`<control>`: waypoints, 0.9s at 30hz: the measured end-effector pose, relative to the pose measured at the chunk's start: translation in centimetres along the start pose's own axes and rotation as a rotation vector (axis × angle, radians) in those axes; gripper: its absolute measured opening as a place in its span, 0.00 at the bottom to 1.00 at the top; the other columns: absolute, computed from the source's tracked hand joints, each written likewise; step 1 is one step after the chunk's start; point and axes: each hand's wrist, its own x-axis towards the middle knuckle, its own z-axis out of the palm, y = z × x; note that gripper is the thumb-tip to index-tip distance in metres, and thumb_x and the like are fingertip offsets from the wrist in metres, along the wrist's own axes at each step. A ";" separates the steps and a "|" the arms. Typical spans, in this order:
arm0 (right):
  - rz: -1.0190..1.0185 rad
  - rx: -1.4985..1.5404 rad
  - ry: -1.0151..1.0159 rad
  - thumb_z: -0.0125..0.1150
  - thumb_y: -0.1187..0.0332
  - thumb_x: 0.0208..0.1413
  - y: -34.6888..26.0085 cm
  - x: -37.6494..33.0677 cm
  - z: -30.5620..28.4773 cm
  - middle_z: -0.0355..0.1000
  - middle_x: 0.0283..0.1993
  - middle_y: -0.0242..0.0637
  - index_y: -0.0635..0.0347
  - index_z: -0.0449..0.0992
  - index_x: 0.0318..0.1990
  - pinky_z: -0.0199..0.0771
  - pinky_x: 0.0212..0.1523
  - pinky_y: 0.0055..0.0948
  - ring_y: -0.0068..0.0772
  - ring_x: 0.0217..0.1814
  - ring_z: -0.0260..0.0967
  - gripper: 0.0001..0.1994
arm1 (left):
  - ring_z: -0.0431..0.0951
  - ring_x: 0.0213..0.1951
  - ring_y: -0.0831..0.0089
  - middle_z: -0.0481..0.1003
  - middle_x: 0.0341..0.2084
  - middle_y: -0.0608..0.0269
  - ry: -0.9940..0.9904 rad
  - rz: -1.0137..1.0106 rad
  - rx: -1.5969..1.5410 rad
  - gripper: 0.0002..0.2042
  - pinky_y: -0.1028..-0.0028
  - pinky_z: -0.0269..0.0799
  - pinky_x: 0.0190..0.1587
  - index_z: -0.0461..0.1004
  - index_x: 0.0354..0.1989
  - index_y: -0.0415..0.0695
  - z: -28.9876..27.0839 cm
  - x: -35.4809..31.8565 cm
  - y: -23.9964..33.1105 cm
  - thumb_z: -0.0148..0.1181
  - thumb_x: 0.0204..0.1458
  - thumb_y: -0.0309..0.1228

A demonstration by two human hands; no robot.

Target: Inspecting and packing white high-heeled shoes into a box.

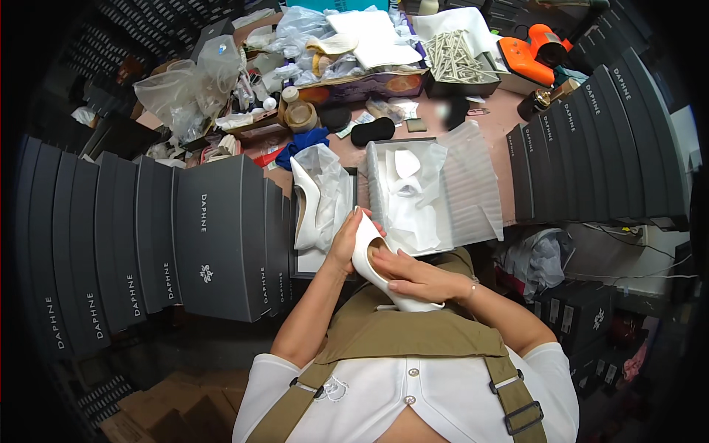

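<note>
Dark shoe boxes stack along the table's left edge. The open box at the near edge holds only white tissue, so nothing is packed yet. One white shoe lies in wrapping beside it. My left hand and right hand both clasp the other white shoe, fingers curled; I'm likely stuffing it

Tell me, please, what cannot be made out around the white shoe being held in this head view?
- White shoe: its heel end is hidden under the right hand.
- Left hand: palm hidden behind the shoe.
- Second white shoe: partly covered by plastic wrap.
- Open box: contents hidden under white paper.
</note>
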 end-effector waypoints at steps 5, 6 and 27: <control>0.190 -0.226 -0.033 0.33 0.43 0.64 2.9 7.0 1.4 0.56 0.61 0.62 0.73 0.56 0.59 0.29 0.67 0.66 0.61 0.70 0.46 0.35 | 0.78 0.33 0.64 0.73 0.30 0.55 0.072 0.097 0.127 0.17 0.66 0.77 0.38 0.63 0.46 0.45 -1.2 1.2 0.4 0.45 0.63 0.47; 0.073 -0.221 0.185 0.33 0.43 0.64 3.3 7.6 3.1 0.57 0.61 0.62 0.72 0.59 0.57 0.29 0.67 0.66 0.62 0.69 0.46 0.34 | 0.78 0.33 0.65 0.73 0.30 0.55 0.087 0.067 0.108 0.17 0.67 0.77 0.37 0.63 0.46 0.45 -1.0 0.8 1.3 0.44 0.63 0.47; 0.125 -0.277 0.075 0.52 0.70 0.55 4.8 5.6 -8.4 0.74 0.45 0.40 0.63 0.75 0.44 0.70 0.46 0.45 0.40 0.49 0.72 0.11 | 0.75 0.49 0.55 0.71 0.50 0.51 0.141 0.002 -0.385 0.37 0.57 0.73 0.51 0.62 0.60 0.41 0.1 -3.1 -2.1 0.34 0.59 0.63</control>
